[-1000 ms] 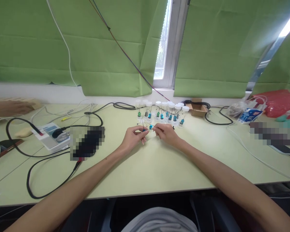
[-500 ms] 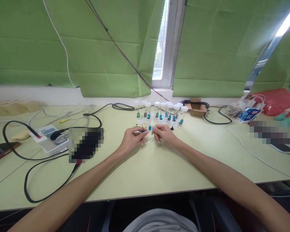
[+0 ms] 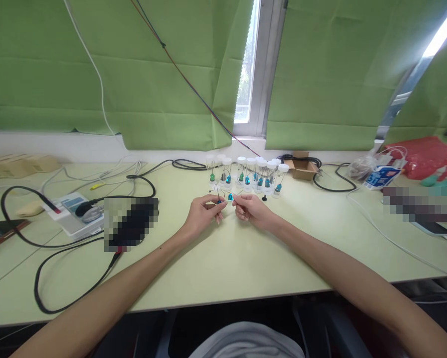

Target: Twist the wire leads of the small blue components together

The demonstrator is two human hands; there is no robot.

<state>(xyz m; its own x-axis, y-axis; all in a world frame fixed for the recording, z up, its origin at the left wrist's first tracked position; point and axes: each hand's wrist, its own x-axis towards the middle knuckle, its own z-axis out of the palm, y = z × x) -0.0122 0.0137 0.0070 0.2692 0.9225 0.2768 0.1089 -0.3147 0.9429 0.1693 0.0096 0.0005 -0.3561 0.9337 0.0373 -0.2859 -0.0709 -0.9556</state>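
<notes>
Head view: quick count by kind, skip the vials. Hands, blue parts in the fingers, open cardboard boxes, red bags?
Hands: 2, left hand and right hand
Blue parts pinched in the fingers: 2
Open cardboard box by the window: 1
Red bag at the far right: 1
Total: 6

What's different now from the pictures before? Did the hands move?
The other person's hand that lay on the tan boxes at the far left is gone. The left hand and right hand barely moved. They still meet fingertip to fingertip, pinching the small blue parts in front of the row of vials. The vials and cables stayed put.
</notes>
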